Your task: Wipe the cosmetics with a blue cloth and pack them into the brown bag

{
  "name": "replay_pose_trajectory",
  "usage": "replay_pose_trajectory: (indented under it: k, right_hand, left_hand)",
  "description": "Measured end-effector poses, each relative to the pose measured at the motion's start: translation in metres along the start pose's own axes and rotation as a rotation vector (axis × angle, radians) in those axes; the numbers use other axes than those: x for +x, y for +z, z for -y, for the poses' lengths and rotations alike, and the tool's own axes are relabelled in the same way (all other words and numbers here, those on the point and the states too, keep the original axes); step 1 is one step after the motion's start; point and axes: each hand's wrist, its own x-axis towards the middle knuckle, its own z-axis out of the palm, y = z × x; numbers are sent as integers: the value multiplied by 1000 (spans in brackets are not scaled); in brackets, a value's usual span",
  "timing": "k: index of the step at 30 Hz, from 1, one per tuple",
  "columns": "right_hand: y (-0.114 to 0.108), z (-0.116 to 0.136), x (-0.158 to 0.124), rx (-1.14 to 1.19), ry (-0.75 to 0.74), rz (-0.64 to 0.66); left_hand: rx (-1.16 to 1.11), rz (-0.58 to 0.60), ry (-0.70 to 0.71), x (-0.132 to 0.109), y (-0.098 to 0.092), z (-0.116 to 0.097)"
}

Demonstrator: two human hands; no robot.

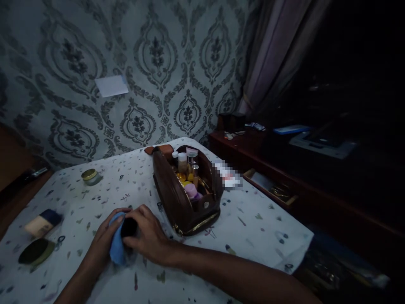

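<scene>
While both hands meet at the near side of the table (253, 240), a dark round thing (129, 228) sits between them: the right hand (148, 236) pinches it between thumb and fingers from its three o'clock side, and the left hand (101, 237) curls round a blue cloth (117, 248) set against its nine o'clock side. From this grip the brown bag (171, 192) stands at two o'clock, near the right hand, which is the closer of the two. Its long axis runs roughly from eleven to five o'clock, and its mouth gapes upward, with a white-capped bottle (182, 163) and a pink lid (190, 191) showing among other small things inside. Well apart from the left hand, a gold-lidded jar (90, 177) rests at eleven o'clock, a dark-capped bottle (41, 224) at nine, and a low round container (36, 251) between eight and nine.

What the dark round thing is cannot be told, since fingers and cloth cover part of it and the light is dim. The bag's walls hide its lower contents, a pale item (228, 177) beyond its far side is pixelated, and the dark-capped bottle is blurred.
</scene>
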Motion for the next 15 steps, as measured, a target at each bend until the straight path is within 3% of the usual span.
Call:
replay_pose_trajectory:
  k: [7, 11, 15]
  right_hand:
    - [-11, -8, -9, -78, -131, 53]
    - [-10, -11, -8, -101, -230, 34]
    - [-8, -13, -6, -32, -216, 14]
  left_hand:
    - [121, -100, 29, 25, 16, 3]
    - [283, -37, 97, 42, 1, 15]
    - [450, -82, 226, 46, -19, 32]
